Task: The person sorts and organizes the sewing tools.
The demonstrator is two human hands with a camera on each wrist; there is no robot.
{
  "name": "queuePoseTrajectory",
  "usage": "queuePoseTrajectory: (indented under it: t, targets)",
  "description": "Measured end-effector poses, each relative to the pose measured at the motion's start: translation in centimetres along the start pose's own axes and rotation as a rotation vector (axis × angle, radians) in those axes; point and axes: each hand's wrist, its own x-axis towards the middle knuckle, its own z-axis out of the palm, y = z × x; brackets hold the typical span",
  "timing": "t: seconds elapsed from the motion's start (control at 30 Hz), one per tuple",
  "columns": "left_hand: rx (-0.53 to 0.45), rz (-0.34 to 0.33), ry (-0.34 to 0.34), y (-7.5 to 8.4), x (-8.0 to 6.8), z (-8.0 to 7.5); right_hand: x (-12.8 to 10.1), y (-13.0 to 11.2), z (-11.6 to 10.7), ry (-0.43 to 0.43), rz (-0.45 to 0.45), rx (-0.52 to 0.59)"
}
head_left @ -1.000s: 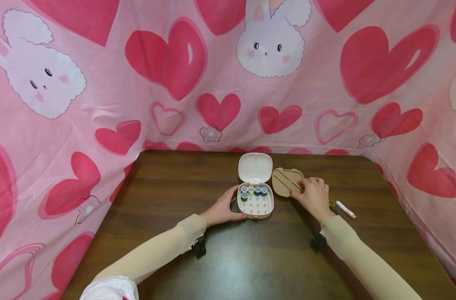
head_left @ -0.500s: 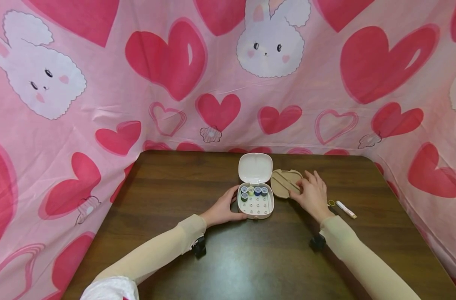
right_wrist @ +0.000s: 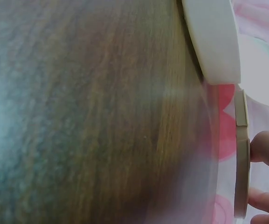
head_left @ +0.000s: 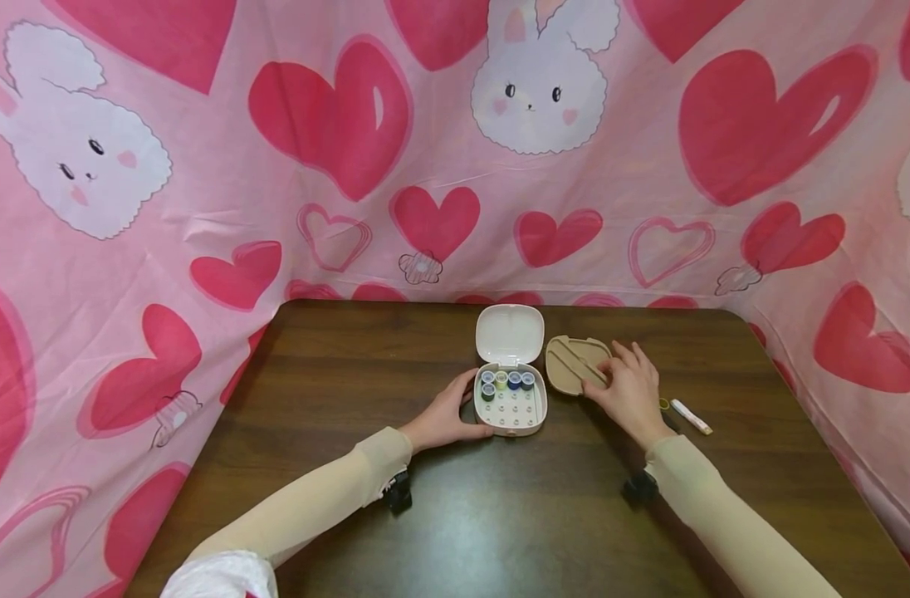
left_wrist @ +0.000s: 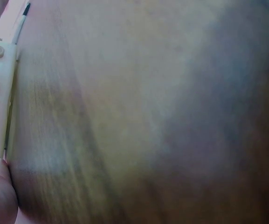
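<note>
The left hand (head_left: 442, 415) is clamped on the white sewing case (head_left: 511, 431), its fingers along the side and its thumb at the front corner. The right hand (head_left: 633, 393) pinches the beige insert tray (head_left: 564, 375) with thumb and fingertips on its upper face, at the end of the diagonal bar; whether any finger reaches beneath cannot be told. The hands are apart, with case and tray between them, the tray just right of the case.

The right-wrist view indicates that the tray is off the table (head_left: 455, 507). The lid (head_left: 511, 334) stands raised behind the case. Five thread bobbins (head_left: 515, 381) occupy the part of the case farther from the hands; peg rows show nearer the left thumb.

Assessment: the step in hand appears to be handling the tray while the left hand braces the case. Any further move calls for a level tray, a firm pinch on the bar, and clearance from the case rim and the hinged lid.

Beyond the right wrist lie a white stick (head_left: 691, 417) and a small yellow ring-shaped item (head_left: 664, 404), partly hidden; neither is held.
</note>
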Motion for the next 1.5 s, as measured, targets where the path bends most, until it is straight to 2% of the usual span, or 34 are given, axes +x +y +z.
queuePoseTrajectory:
  t: [0.37,0.73,1.5]
  targets:
    - [0.007,0.004,0.003,-0.1,0.2,-0.1,-0.7,0.1,-1.0,-0.037,0.028,0.012]
    - [0.007,0.009,0.008,-0.1,0.4,-0.2,-0.8,-0.9,-1.5,-0.008,-0.007,0.022]
    - [0.003,0.016,0.009,-0.1,0.1,0.0,-1.7,-2.6,-1.8,-0.061,-0.023,0.013]
